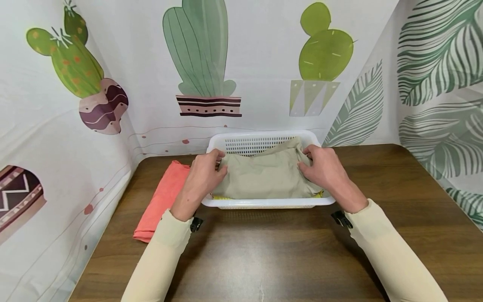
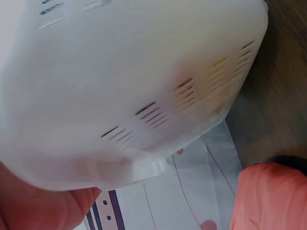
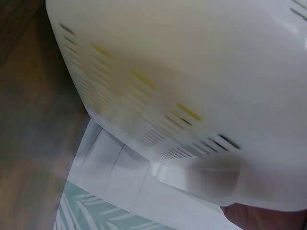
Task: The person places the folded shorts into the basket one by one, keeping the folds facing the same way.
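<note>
A white plastic basket [image 1: 268,203] with slotted sides stands at the far side of the table. Inside it a grey-green cloth [image 1: 264,178] is spread, its back right corner raised in a peak. My left hand [image 1: 205,172] reaches over the left rim and holds the cloth's left end with curved thumb and fingers. At the opposite end my right hand [image 1: 322,165] grips the creased right edge. Bits of yellow [image 1: 222,197] show beneath the cloth. Both wrist views face the basket's outer walls [image 2: 120,72], [image 3: 201,57], whose rims hide the fingertips.
Left of the basket a folded coral-red cloth [image 1: 164,201] lies on the brown wooden table [image 1: 260,247], close to my left forearm. A white curtain [image 1: 264,63] printed with cacti and leaves hangs right behind the basket.
</note>
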The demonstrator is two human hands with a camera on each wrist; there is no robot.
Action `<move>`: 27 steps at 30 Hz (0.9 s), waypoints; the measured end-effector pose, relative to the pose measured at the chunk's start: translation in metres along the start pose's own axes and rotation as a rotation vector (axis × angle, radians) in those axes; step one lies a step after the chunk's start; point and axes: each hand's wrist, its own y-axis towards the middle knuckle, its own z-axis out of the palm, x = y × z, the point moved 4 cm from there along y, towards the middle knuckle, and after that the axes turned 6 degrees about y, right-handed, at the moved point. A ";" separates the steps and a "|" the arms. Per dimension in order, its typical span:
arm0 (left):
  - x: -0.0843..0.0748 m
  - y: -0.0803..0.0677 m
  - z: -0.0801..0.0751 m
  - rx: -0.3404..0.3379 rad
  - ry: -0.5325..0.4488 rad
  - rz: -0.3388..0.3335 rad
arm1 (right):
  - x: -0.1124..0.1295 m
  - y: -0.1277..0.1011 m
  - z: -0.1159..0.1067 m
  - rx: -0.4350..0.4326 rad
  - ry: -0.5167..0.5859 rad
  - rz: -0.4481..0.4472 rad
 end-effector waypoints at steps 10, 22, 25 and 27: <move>0.001 -0.003 -0.003 0.010 -0.025 -0.006 | 0.002 -0.008 -0.008 -0.013 0.019 0.007; -0.003 -0.008 -0.009 0.020 -0.034 0.020 | 0.004 -0.019 -0.015 -0.033 0.022 -0.018; -0.004 -0.010 -0.011 0.020 -0.033 0.031 | 0.005 -0.022 -0.016 -0.037 0.016 -0.030; -0.005 -0.012 -0.012 0.016 -0.035 0.039 | 0.006 -0.024 -0.016 -0.043 0.013 -0.039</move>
